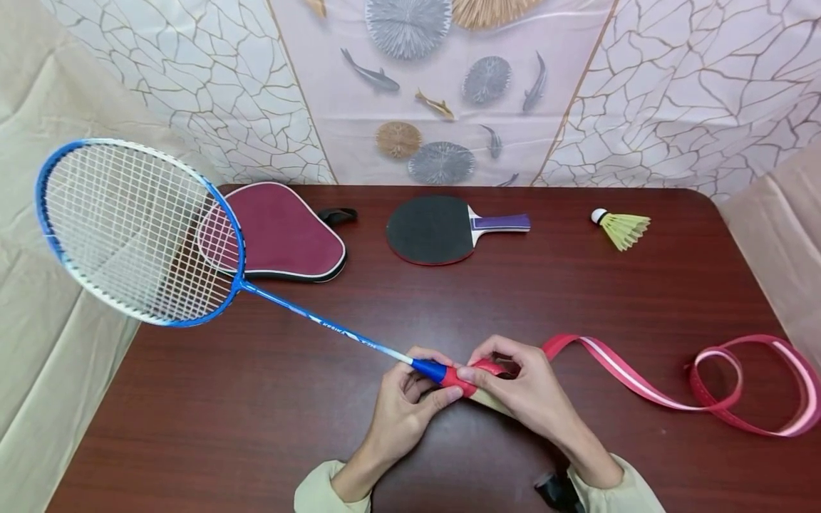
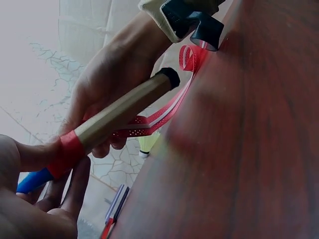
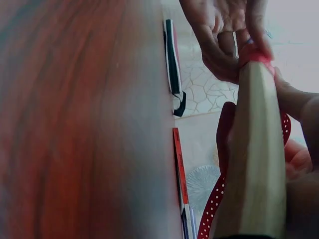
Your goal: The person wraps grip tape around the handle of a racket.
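Observation:
A blue and white badminton racket [image 1: 321,322] is held above the table, its strung head to the left. Red perforated grip tape [image 1: 631,381] wraps the top of its bare wooden handle [image 2: 117,113], just below the blue cone. My left hand [image 1: 404,406] grips the racket around the cone and the wrapped tape, thumb on the red band. My right hand [image 1: 529,385] pinches the tape beside the handle, thumb pressing at the band. From there the loose tape, with a pale stripe along it, trails right and curls over the table's right side.
Along the back of the brown table [image 1: 256,413] lie a maroon paddle case [image 1: 276,228], a black table tennis paddle [image 1: 430,229] and a yellow shuttlecock [image 1: 625,225]. A black object [image 1: 556,491] sits by the right sleeve at the front edge. Patterned cloth hangs behind.

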`<state>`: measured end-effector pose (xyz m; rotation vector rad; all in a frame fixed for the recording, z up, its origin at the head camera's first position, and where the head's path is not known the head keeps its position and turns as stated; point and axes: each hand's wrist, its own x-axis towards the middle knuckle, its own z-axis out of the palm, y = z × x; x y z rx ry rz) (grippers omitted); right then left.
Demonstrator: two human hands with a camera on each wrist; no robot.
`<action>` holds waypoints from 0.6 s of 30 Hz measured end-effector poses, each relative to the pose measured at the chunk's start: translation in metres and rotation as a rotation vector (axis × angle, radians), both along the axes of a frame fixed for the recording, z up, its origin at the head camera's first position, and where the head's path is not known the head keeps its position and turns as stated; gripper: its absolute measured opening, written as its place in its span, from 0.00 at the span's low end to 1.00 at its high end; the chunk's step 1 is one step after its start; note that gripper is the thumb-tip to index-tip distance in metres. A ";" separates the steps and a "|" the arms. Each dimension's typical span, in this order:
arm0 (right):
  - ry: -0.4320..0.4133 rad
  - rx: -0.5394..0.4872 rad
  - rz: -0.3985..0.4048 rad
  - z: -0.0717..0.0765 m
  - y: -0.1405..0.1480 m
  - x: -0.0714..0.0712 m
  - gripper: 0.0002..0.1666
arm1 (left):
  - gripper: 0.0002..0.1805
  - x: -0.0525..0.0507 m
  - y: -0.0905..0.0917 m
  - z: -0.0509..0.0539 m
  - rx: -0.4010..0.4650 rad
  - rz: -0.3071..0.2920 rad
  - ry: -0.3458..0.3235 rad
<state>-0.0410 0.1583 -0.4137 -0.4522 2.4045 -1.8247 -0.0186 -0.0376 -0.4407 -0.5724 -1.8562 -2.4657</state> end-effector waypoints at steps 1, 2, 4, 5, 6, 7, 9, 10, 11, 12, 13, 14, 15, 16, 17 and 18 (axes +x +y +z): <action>-0.024 -0.014 0.001 0.000 -0.001 0.000 0.09 | 0.18 0.000 0.000 0.000 0.004 -0.002 0.000; -0.042 -0.026 0.000 0.000 -0.001 0.001 0.10 | 0.18 0.000 0.000 -0.001 0.011 -0.008 -0.003; -0.074 -0.052 -0.006 0.000 -0.002 0.001 0.11 | 0.19 0.000 0.000 -0.001 0.032 -0.029 -0.008; -0.083 -0.058 -0.009 0.000 -0.002 0.001 0.11 | 0.20 -0.001 0.000 -0.001 0.040 -0.040 -0.013; -0.086 -0.061 -0.008 0.001 -0.002 0.001 0.11 | 0.21 -0.001 0.000 -0.001 0.047 -0.049 -0.019; -0.090 -0.064 -0.008 0.001 -0.002 0.002 0.12 | 0.22 -0.001 0.000 -0.002 0.054 -0.061 -0.021; -0.100 -0.076 0.005 0.000 -0.002 0.002 0.12 | 0.23 -0.002 0.000 -0.002 0.058 -0.070 -0.032; -0.105 -0.081 0.013 0.000 -0.002 0.002 0.12 | 0.23 -0.002 0.000 -0.003 0.055 -0.068 -0.038; -0.106 -0.086 0.025 0.000 -0.002 0.002 0.12 | 0.23 -0.002 0.000 -0.003 0.051 -0.062 -0.044; -0.101 -0.093 0.037 0.000 -0.001 0.002 0.12 | 0.23 -0.003 0.001 -0.003 0.051 -0.058 -0.045; -0.093 -0.098 0.050 -0.001 -0.001 0.002 0.12 | 0.22 -0.003 0.001 -0.004 0.050 -0.055 -0.044; -0.078 -0.104 0.062 -0.001 0.000 0.002 0.12 | 0.21 -0.003 0.001 -0.004 0.047 -0.047 -0.046; -0.057 -0.110 0.073 -0.001 0.001 0.001 0.12 | 0.21 -0.003 0.001 -0.004 0.047 -0.042 -0.044; -0.033 -0.112 0.082 -0.001 0.002 0.001 0.12 | 0.21 -0.004 0.001 -0.004 0.050 -0.037 -0.042; -0.008 -0.116 0.089 -0.001 0.003 0.000 0.12 | 0.20 -0.004 0.000 -0.004 0.051 -0.034 -0.040; 0.016 -0.118 0.092 0.000 0.004 0.000 0.12 | 0.20 -0.004 0.000 -0.004 0.051 -0.031 -0.040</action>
